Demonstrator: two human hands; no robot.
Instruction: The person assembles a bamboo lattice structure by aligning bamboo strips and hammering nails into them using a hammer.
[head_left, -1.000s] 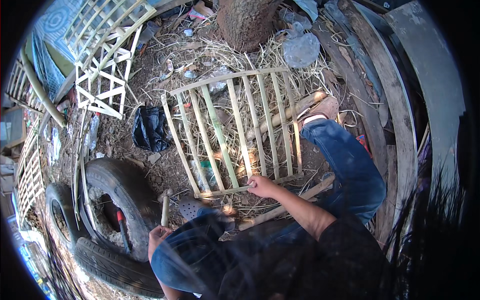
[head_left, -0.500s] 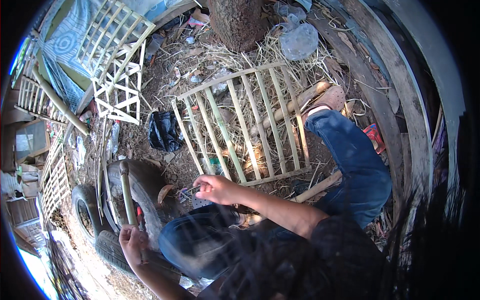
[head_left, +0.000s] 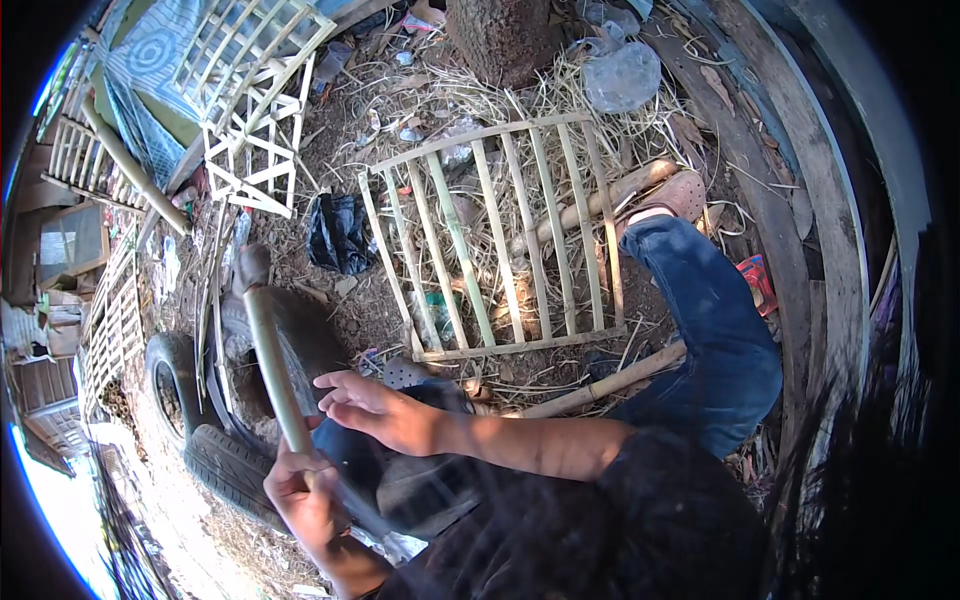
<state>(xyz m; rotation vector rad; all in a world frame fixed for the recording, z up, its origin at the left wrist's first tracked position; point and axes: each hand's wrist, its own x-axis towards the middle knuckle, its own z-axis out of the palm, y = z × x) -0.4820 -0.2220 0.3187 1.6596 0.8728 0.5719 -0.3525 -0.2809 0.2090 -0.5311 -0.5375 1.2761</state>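
My left hand [head_left: 308, 497] is wrapped round the lower end of a hammer [head_left: 274, 357] with a pale handle. The hammer tilts up and away, its dark head [head_left: 253, 265] over the tires. Close to the handle's right side is my right hand [head_left: 372, 412], fingers stretched out and nothing visible in them. Beyond my hands, a frame of bamboo slats [head_left: 520, 345] lies over straw and bamboo poles [head_left: 625, 382]. Its slats run between two rails. My foot in a brown clog [head_left: 680, 195] rests by the frame's right side.
Old tires [head_left: 228, 470] lie at the left, near the hammer. Lattice bamboo pieces [head_left: 262, 150] stand at the far left. A tree trunk [head_left: 500, 40] rises at the back, beside a clear plastic bag [head_left: 622, 78]. A black plastic bag [head_left: 338, 235] lies left of the frame.
My left hand has brought the hammer up and to the right. My right hand has left the frame's near edge, moving left and nearer me, and its bent fingers have straightened.
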